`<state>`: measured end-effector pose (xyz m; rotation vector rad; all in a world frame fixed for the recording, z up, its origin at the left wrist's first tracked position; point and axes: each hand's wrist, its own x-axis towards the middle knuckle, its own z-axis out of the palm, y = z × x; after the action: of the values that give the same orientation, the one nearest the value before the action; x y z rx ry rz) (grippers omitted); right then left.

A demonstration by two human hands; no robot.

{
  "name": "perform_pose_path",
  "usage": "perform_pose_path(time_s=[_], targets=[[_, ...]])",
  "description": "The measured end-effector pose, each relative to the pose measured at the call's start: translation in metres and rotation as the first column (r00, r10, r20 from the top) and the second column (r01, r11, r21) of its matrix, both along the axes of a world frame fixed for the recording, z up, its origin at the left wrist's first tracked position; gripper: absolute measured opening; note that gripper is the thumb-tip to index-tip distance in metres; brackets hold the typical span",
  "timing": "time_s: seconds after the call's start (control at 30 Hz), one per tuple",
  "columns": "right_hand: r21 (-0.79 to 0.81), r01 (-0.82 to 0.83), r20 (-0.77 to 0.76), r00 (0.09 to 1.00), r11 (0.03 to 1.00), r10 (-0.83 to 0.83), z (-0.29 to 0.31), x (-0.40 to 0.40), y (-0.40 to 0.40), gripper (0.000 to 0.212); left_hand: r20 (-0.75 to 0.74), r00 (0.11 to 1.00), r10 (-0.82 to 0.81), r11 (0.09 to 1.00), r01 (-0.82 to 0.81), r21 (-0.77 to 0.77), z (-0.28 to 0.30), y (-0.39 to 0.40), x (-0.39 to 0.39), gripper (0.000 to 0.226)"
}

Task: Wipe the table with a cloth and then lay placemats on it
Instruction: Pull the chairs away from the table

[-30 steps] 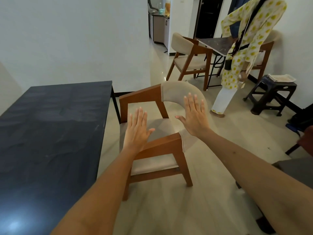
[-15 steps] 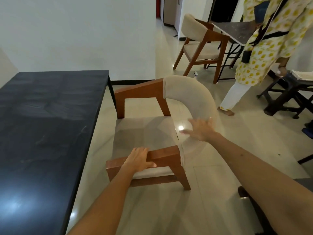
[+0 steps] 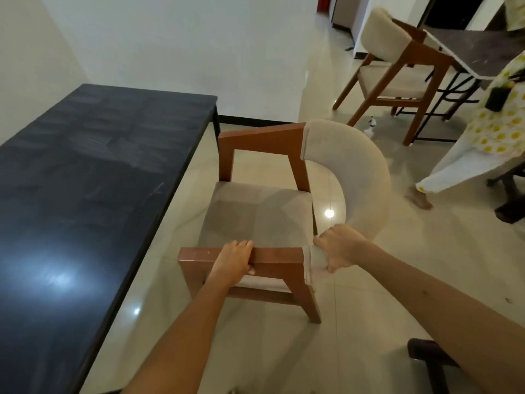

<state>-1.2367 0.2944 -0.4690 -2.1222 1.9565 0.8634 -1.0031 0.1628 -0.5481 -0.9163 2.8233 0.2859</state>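
On the left we see the long dark surface (image 3: 93, 172), running from the near left corner to the far white wall; its top is dull and streaked, with a pale glare of light near us. No cloth or placemat shows anywhere we look.

Just right of it, with a strip of glossy tile floor (image 3: 176, 223) between, stands a wooden chair (image 3: 255, 214) with a beige seat and a curved padded backrest. Our left hand (image 3: 234, 263) grips the near wooden armrest, fingers (image 3: 241, 245) curled over its top edge and the thumb tucked under the rail. Our right hand (image 3: 339, 247) holds the near end of the padded backrest where it meets the armrest, fingers wrapped round the fabric.

Farther right and well apart, a second chair (image 3: 392, 61) of the same kind stands at a small dark table (image 3: 483, 49) on black metal legs. At the right edge we see part of another person (image 3: 483, 137) in a white garment with yellow spots, one bare foot on the tiles. A dark stool (image 3: 511, 191) sits beside them, mostly cut off by the edge.
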Motion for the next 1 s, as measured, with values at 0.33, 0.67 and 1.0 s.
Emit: perform_pose_path(time_s=[0.33,0.67,1.0], targets=[[0.138,-0.149,0.032,0.989,0.979,0.146,0.010,0.053,0.032,0.047,0.034,0.993,0.115,0.988,-0.118,0.102,0.010,0.039,0.049,0.040],[0.321,-0.140,0.313,0.949,0.937,0.034,0.016,0.043,0.023,0.073,0.254,0.895,0.365,0.867,-0.427,0.257,0.035,0.039,0.023,0.028],[-0.005,0.094,0.451,0.889,0.996,-0.082,-0.001,-0.040,-0.131,0.068,0.487,0.719,0.496,0.763,-0.628,0.150,-0.001,-0.002,0.022,0.034]])
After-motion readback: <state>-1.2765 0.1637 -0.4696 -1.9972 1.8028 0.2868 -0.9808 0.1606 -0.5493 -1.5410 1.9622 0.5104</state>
